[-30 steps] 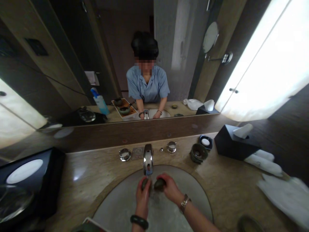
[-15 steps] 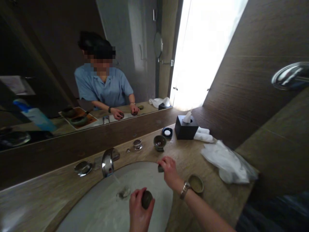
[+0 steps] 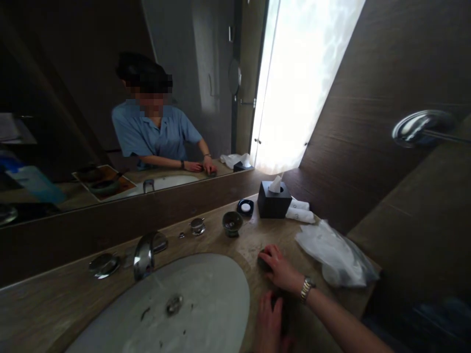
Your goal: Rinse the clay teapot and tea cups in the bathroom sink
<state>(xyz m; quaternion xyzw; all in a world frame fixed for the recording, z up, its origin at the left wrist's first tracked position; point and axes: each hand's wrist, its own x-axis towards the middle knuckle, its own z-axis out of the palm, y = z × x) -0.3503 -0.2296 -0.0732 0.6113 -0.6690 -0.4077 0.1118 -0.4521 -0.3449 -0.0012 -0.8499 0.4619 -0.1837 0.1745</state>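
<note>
My right hand (image 3: 281, 268) is closed around a small dark cup (image 3: 263, 262) on the stone counter, just right of the sink. Nearer to me, my left hand (image 3: 270, 318) curls over another small dark cup (image 3: 274, 300), mostly hidden by the fingers. Both hands are past the sink's right rim. The white oval sink (image 3: 221, 274) holds a little water and dark bits around its drain (image 3: 174, 304). A dark green bowl (image 3: 232, 223) with small things in it stands behind the sink.
A chrome faucet (image 3: 144, 257) arches over the sink's back edge, with a knob (image 3: 197, 225) to its right. Further right are a soap dish (image 3: 245, 208), a black tissue box (image 3: 274, 200), rolled white towels (image 3: 300, 214) and a clear plastic bag (image 3: 336, 255). A mirror (image 3: 206, 98) spans the wall.
Both hands have moved right with the cups, from over the sink to the counter. The open bowl on the right counter is now hidden by my arm and hands. The view has shifted slightly.
</note>
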